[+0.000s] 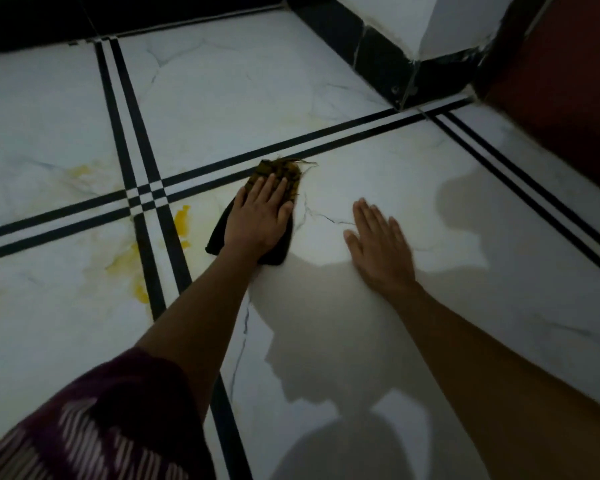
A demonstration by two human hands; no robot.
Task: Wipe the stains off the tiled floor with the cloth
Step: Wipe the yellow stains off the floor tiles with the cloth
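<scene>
A person's left hand [257,216] presses flat, fingers spread, on a dark folded cloth with a frayed yellow-brown end [278,173], lying on the white marble-patterned tiled floor [378,168] just below a double black border line. Yellow stains [181,220] lie at the cloth's nine o'clock. At three o'clock, the right hand [378,244] rests flat and empty on the tile.

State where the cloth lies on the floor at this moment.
In the head view, the cloth lies just left of centre, pressed flat under the left hand, beside the black double stripe.
</scene>
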